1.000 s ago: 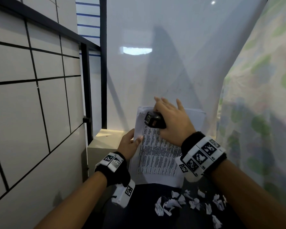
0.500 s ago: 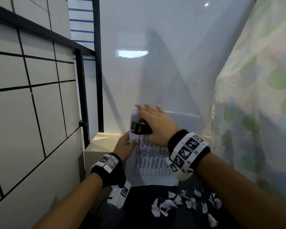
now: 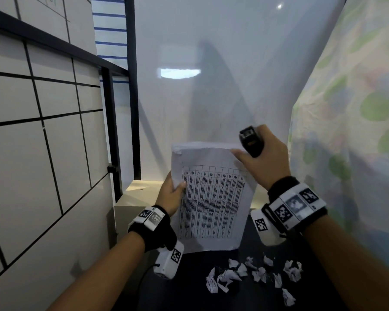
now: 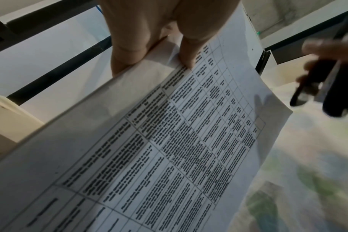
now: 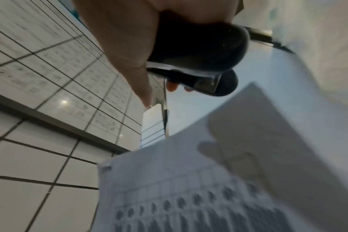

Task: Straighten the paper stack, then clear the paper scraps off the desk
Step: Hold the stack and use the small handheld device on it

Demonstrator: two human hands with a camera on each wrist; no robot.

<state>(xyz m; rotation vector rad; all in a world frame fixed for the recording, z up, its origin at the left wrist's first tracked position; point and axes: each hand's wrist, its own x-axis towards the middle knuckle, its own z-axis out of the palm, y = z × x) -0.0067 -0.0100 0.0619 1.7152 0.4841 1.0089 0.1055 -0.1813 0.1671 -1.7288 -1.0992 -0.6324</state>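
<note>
A printed paper stack (image 3: 211,198) stands upright, its bottom edge down at the dark desk (image 3: 189,286). My left hand (image 3: 174,189) pinches its left edge, thumb on the front sheet and fingers behind, seen close in the left wrist view (image 4: 149,47) on the paper stack (image 4: 169,149). My right hand (image 3: 254,149) grips a black stapler (image 3: 250,141) at the stack's top right corner, thumb lying toward the top edge. The right wrist view shows the stapler (image 5: 199,59) just above the paper stack (image 5: 209,196). Several crumpled paper scraps (image 3: 252,274) lie on the desk below.
A tiled wall (image 3: 32,153) and a black metal frame (image 3: 133,108) close off the left. A glossy white panel (image 3: 211,75) stands behind the desk. A floral cloth (image 3: 357,131) hangs on the right. A beige ledge (image 3: 142,189) sits at the back left.
My right hand has carried the stapler from the stack's top left corner across to its top right corner. My left hand kept its hold on the left edge.
</note>
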